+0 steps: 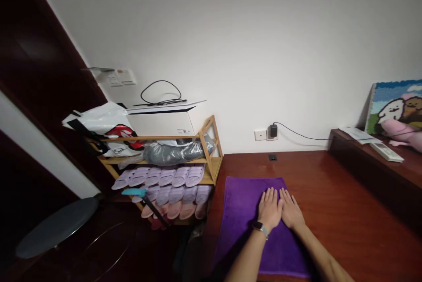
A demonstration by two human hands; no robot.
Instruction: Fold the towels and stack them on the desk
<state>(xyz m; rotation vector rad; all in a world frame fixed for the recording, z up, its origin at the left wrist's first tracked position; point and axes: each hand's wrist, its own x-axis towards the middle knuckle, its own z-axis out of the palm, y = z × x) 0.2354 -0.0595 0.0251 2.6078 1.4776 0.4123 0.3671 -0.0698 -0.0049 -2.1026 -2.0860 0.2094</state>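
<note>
A purple towel [240, 216] lies spread out on the reddish-brown desk [343, 211]. My left hand [269, 209], with a watch [260, 228] on its wrist, rests flat on the towel, fingers stretched out and palm down. Close beside it, my right hand [290, 209] also lies flat with straight fingers, over the towel's right edge. The thumb side of each hand is near the other. Neither hand grips anything. My forearms cover part of the towel's lower half.
Left of the desk stands a wooden rack [211, 159] with several slippers [178, 176], a white box [161, 123] and bags. A black charger [273, 131] is plugged into the wall. A raised shelf [365, 150] at right carries a remote [386, 152] and a pink plush toy [400, 131]. A round stool [59, 225] stands lower left.
</note>
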